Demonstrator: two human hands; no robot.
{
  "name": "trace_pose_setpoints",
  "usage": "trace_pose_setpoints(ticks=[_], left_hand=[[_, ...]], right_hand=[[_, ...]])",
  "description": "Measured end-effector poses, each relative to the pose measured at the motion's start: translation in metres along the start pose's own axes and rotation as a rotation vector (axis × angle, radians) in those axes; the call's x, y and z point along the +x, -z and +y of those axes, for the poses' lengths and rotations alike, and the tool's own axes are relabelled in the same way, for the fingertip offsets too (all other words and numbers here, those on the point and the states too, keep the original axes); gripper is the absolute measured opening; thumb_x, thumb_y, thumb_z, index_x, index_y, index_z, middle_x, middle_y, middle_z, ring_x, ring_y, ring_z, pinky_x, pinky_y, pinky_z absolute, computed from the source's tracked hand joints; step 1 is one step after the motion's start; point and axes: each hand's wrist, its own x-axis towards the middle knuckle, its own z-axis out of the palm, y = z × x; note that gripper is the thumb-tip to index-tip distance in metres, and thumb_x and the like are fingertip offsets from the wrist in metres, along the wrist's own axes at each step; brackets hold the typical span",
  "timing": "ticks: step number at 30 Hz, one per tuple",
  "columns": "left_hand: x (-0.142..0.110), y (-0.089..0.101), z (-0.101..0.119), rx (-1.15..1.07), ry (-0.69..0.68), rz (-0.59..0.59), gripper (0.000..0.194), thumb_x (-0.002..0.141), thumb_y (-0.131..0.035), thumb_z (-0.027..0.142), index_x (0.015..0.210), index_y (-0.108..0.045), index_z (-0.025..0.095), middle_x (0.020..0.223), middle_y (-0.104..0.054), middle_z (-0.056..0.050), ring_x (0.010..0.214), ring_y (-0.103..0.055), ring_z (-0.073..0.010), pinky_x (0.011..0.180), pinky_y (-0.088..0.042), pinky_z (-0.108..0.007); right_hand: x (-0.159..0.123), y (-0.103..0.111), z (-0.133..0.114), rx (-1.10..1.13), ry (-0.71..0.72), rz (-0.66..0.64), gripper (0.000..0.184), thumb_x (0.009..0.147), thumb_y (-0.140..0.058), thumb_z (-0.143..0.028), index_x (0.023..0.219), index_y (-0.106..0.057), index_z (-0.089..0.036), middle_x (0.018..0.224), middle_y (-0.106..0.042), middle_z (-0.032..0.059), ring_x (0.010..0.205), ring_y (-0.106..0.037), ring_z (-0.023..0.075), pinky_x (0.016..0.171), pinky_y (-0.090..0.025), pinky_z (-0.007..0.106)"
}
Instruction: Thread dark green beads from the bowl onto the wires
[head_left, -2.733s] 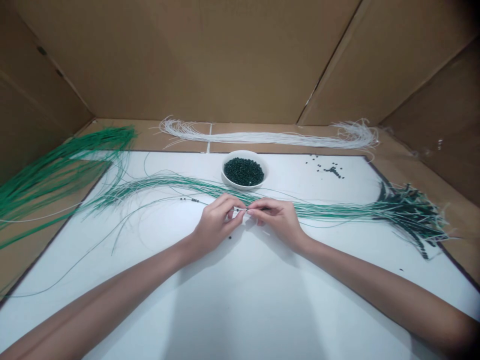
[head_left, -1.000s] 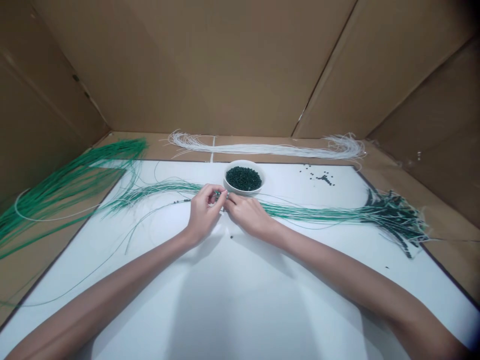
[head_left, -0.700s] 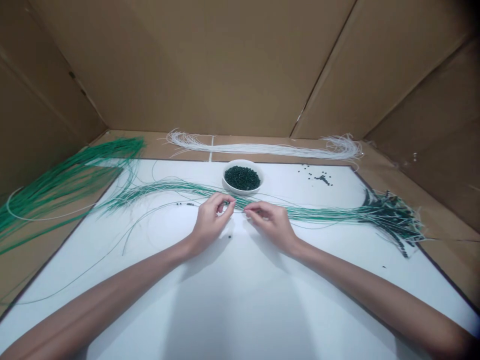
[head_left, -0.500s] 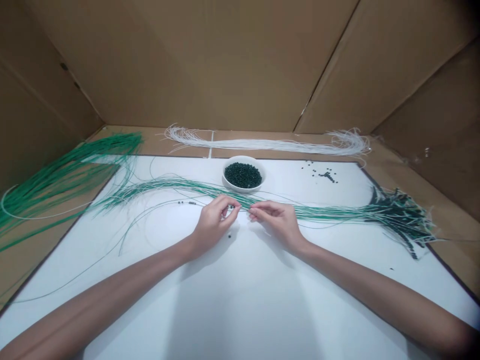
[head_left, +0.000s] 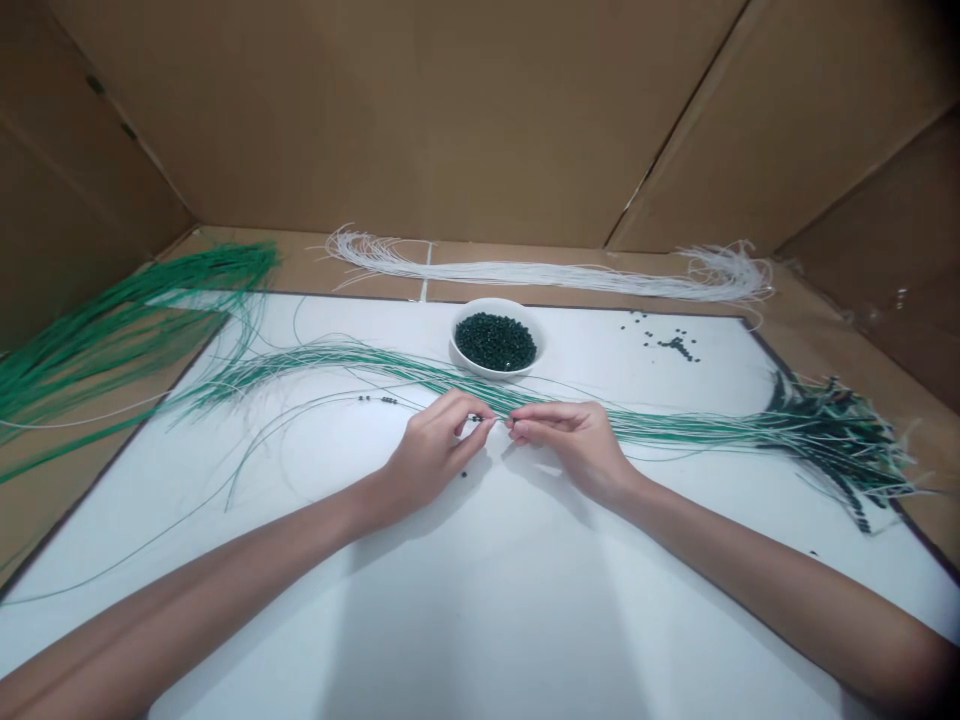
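My left hand [head_left: 435,440] is closed in a pinch on a thin green string [head_left: 300,404]. Several dark beads [head_left: 388,400] are threaded on that string to the left of the hand, with a few more showing between thumb and finger. Just to the right, my right hand [head_left: 574,440] pinches a small dark bead at the string's end, the fingertips nearly meeting those of the left. Behind both hands runs a bundle of green strings [head_left: 660,427], ending in a dark beaded cluster [head_left: 832,435] at right. One loose bead [head_left: 463,475] lies below my left hand.
A white bowl [head_left: 454,352] of dark green beads stands behind the hands. Loose beads [head_left: 679,345] lie scattered to its right. A bundle of white strings [head_left: 555,274] stretches along the back, and more green strings [head_left: 150,310] spread at left. Cardboard walls [head_left: 375,120] enclose the white board [head_left: 480,600].
Both hands keep their pinch, fingertips close together; the right hand has shifted slightly right. The whole view has tilted a little. The bowl and bundles stay in place on the board.
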Motion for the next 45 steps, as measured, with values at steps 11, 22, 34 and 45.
trace_pose_setpoints(ticks=[11,22,34,45], left_hand=[[-0.001,-0.001,-0.001,-0.026,-0.043,0.018,0.009,0.082,-0.045,0.019,0.085,-0.054,0.018,0.081,-0.057,-0.001,0.069,-0.049,-0.0078,0.056,-0.040,-0.017],[0.000,-0.001,0.000,-0.010,-0.080,0.038,0.007,0.081,-0.047,0.017,0.084,-0.054,0.017,0.080,-0.057,-0.001,0.066,-0.047,-0.0068,0.056,-0.040,-0.016],[0.000,-0.003,-0.002,-0.010,-0.168,0.058,0.008,0.080,-0.049,0.013,0.085,-0.052,0.017,0.080,-0.057,-0.001,0.071,-0.050,-0.0075,0.058,-0.042,-0.016],[-0.002,-0.004,-0.002,-0.044,-0.239,0.057,0.012,0.078,-0.050,0.009,0.087,-0.051,0.016,0.080,-0.056,-0.002,0.075,-0.052,-0.0087,0.063,-0.044,-0.019]], right_hand=[[0.000,-0.002,-0.004,0.033,0.025,-0.045,0.012,0.059,-0.071,-0.023,0.069,-0.070,-0.018,0.064,-0.068,0.0030,0.050,-0.058,0.0099,0.057,-0.049,0.026],[0.000,-0.001,-0.003,0.062,0.026,-0.054,0.011,0.059,-0.071,-0.021,0.069,-0.070,-0.018,0.063,-0.068,0.0021,0.048,-0.057,0.0082,0.054,-0.048,0.022],[-0.002,-0.007,-0.008,0.100,0.055,-0.022,0.009,0.058,-0.071,-0.020,0.066,-0.069,-0.017,0.058,-0.066,0.0016,0.049,-0.057,0.0100,0.051,-0.049,0.024],[-0.004,-0.011,-0.012,0.012,0.038,-0.019,0.011,0.058,-0.071,-0.024,0.061,-0.066,-0.015,0.053,-0.061,-0.0009,0.045,-0.053,0.0069,0.047,-0.045,0.020]])
